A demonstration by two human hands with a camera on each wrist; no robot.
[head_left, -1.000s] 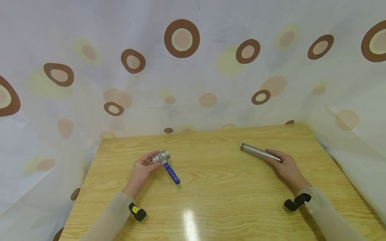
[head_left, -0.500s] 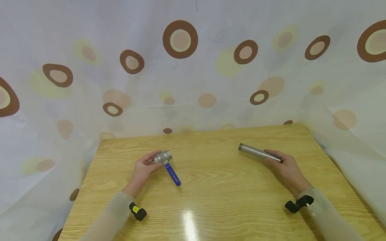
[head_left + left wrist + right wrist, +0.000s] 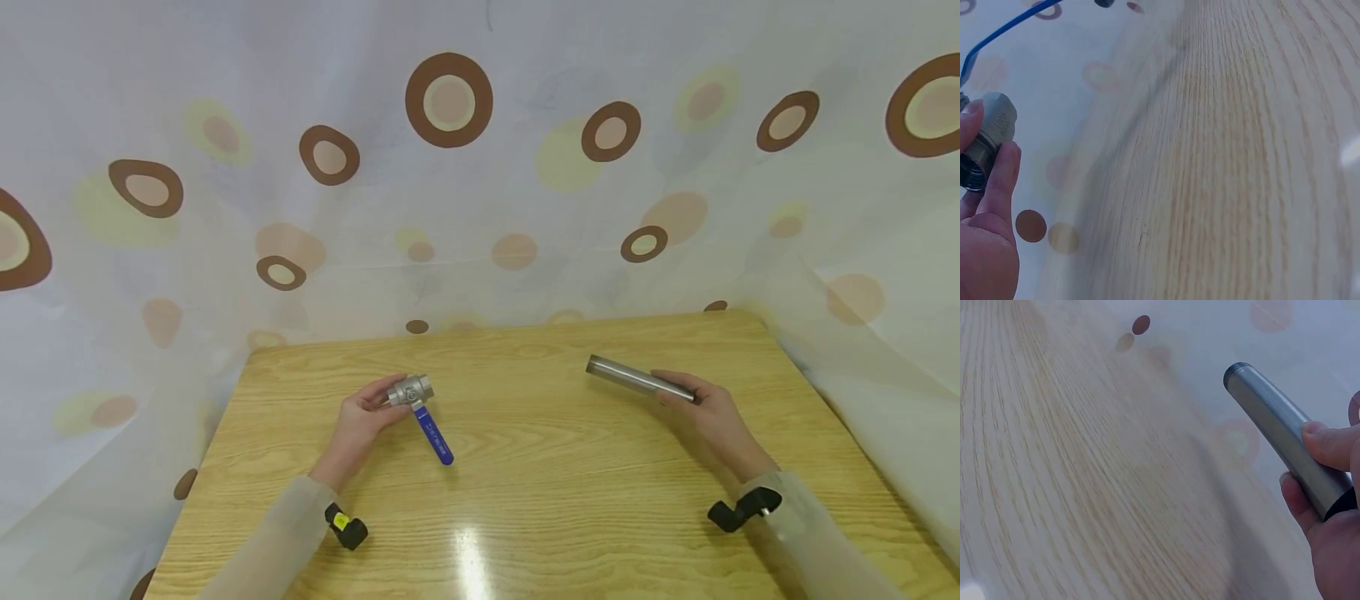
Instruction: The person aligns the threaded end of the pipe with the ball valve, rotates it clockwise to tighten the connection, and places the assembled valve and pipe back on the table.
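My left hand (image 3: 358, 423) grips a metal ball valve (image 3: 410, 390) by its body, thumb on the near side. The valve's blue lever handle (image 3: 434, 436) slants down to the right, away from the fingers. In the left wrist view, the threaded opening of the valve body (image 3: 997, 120) shows between thumb and fingers. On the right side, my right hand (image 3: 712, 417) holds a steel pipe (image 3: 626, 375) near one end. Its free end points left toward the valve and, in the right wrist view, the pipe (image 3: 1279, 422) has a dark threaded tip. Valve and pipe are well apart.
Both hands are over a wood-grain table (image 3: 517, 467). A white curtain (image 3: 510, 192) with brown and yellow circles hangs behind it and along both sides. Black wrist cameras sit on the left sleeve (image 3: 270, 537) and the right sleeve (image 3: 817, 533).
The pipe in my right hand has shifted slightly left. The valve in my left hand has moved a little to the right, narrowing the gap between them. Both grips stay the same.
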